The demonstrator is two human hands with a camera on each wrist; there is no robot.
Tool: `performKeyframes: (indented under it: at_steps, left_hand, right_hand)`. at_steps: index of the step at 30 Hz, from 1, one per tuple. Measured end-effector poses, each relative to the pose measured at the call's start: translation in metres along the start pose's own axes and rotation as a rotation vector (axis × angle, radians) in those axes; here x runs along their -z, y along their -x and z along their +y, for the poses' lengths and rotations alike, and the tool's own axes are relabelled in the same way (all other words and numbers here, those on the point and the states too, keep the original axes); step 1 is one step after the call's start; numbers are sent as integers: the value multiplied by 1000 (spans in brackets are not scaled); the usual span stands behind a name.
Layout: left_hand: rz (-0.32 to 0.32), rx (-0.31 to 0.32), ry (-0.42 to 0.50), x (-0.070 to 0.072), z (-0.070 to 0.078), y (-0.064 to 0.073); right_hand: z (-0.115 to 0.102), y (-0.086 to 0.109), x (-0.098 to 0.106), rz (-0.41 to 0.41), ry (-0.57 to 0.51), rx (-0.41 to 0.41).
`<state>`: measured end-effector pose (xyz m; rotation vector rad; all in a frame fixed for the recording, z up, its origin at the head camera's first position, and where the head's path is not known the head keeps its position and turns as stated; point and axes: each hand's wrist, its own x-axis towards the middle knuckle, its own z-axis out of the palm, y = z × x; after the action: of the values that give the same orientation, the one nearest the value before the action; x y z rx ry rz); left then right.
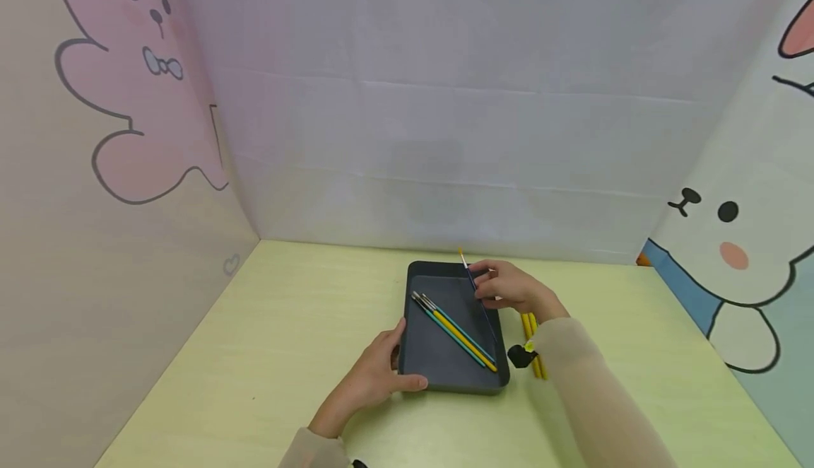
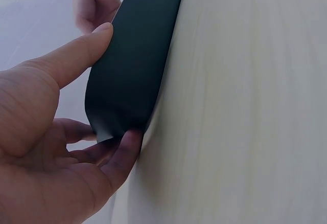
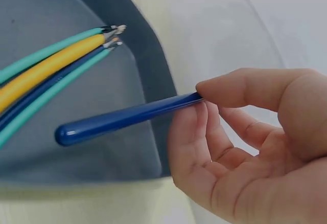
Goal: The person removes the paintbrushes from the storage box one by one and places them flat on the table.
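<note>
A dark grey tray (image 1: 435,369) lies on the table, and my left hand (image 1: 376,372) grips its near left corner. In the left wrist view that hand's thumb is on the rim and its fingers reach round the corner. Over the tray's right side, my right hand (image 1: 509,285) pinches a dark blue paintbrush (image 3: 127,115) between thumb and fingers. Its bristle end points up and away, its rounded handle end down over the tray. Inside the tray a yellow paintbrush (image 1: 461,337) lies diagonally with teal ones (image 3: 61,91) and another blue one (image 3: 48,91).
Yellow sticks (image 1: 540,367) lie on the table (image 1: 305,312) right of the tray, partly hidden by the right sleeve (image 1: 588,376). A small black piece (image 1: 521,356) shows beside that sleeve. Cloth walls (image 1: 394,143) with cartoon animals stand behind and at both sides.
</note>
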<state>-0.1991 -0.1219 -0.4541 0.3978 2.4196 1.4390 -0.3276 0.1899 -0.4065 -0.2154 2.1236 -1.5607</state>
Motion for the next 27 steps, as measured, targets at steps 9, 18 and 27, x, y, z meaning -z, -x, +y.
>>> performKeyframes:
  at_steps: [9, 18, 27]
  left_hand:
    - [-10, -9, 17, 0, 0, 0]
    - [-4, 1, -12, -1, -3, -3]
    - [-8, 8, 12, -1, -4, -3]
  right_hand:
    - [12, 30, 24, 45, -88, 55]
    - [33, 63, 41, 119, -163, 109]
    - [64, 90, 53, 202, -167, 79]
